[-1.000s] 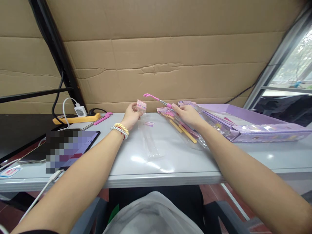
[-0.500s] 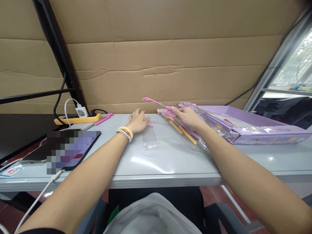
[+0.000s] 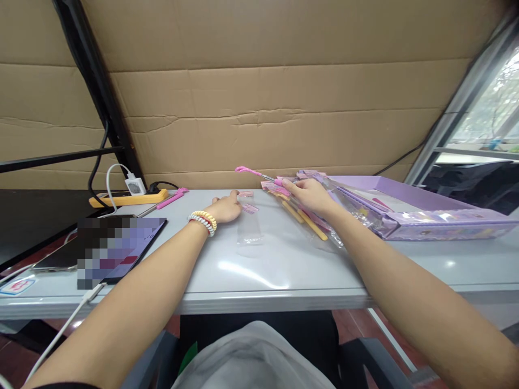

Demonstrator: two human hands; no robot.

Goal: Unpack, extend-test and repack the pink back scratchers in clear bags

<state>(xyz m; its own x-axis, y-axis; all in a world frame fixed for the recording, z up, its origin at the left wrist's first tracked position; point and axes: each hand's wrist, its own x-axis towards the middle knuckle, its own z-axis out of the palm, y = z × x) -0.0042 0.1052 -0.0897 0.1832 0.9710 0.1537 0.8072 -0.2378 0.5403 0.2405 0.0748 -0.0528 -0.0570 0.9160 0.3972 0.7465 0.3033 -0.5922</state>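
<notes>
Head cam: bag label (image 3: 250, 208) illegible, L hand (image 3: 227, 208) beside, grip unclear; R hand (image 3: 306, 193) pinches pink tool (image 3: 279, 182) nr bench (image 3: 227, 265) back edge.

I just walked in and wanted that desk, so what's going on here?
A person's right hand holds a thin pink and silver stick pointing left. Their left hand is close by clear plastic wrapping with pink labels, lying on the desk; whether it touches that is hard to tell. Packaged yellow sticks lie near the right hand, beside the purple box.
</notes>
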